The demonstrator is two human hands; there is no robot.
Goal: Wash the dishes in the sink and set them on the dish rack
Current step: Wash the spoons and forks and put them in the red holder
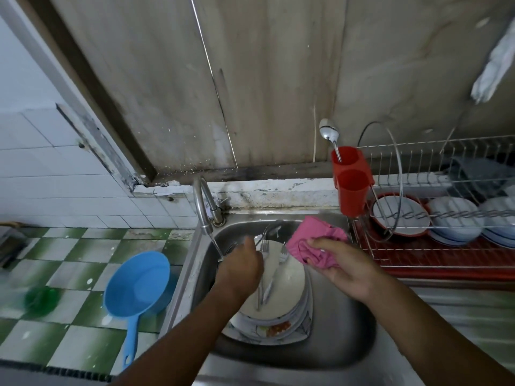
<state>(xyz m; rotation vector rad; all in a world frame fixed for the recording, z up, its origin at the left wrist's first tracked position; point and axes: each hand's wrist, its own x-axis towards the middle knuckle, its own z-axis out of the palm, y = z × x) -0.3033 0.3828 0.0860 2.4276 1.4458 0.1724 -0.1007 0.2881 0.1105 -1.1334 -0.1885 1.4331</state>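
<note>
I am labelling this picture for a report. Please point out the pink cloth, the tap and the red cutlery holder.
pink cloth [312, 228], head view, on its upper fold.
tap [200, 207], head view, on the curved steel neck.
red cutlery holder [352, 193], head view, on the nearer cup's front wall.

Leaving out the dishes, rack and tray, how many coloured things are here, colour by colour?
Pink: 1, cloth
Blue: 1, dipper
Red: 2, rear cup, front cup
Green: 1, blurred thing on the tiles
Total: 5
</note>
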